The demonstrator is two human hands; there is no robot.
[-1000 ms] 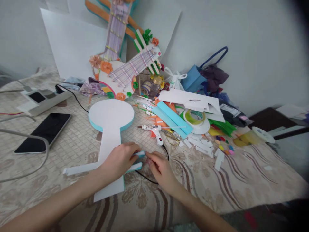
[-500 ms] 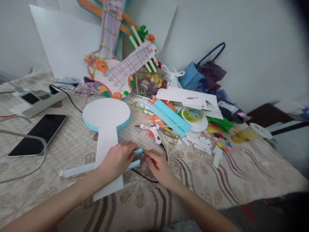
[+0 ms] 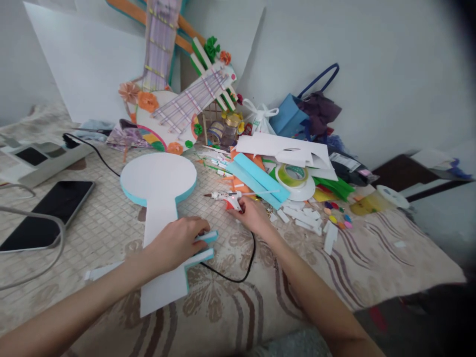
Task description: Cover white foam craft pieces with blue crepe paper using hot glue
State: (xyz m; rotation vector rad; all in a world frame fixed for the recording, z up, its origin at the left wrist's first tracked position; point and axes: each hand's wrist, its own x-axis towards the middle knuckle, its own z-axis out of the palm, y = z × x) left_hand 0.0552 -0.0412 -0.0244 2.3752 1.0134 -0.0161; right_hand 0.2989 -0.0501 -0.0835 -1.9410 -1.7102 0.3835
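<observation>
A white guitar-shaped board with light-blue edging lies flat on the cloth, its round end away from me. Across its neck rests my left hand, fingers curled around a short white strip with a blue edge. A similar blue-edged strip juts from the board just below that hand. My right hand has its fingers closed around the handle of a white hot glue gun. The gun's nozzle points left, and a glue stick sticks out of its back.
Blue folded paper, a tape roll and white scraps crowd the right. A phone and power strip lie left. Decorated paper guitars lean at the back. The gun's black cord loops in front.
My right hand has moved away from the strip, up to the glue gun, and taken hold of its handle. My left hand stays on the strip. The view has shifted slightly.
</observation>
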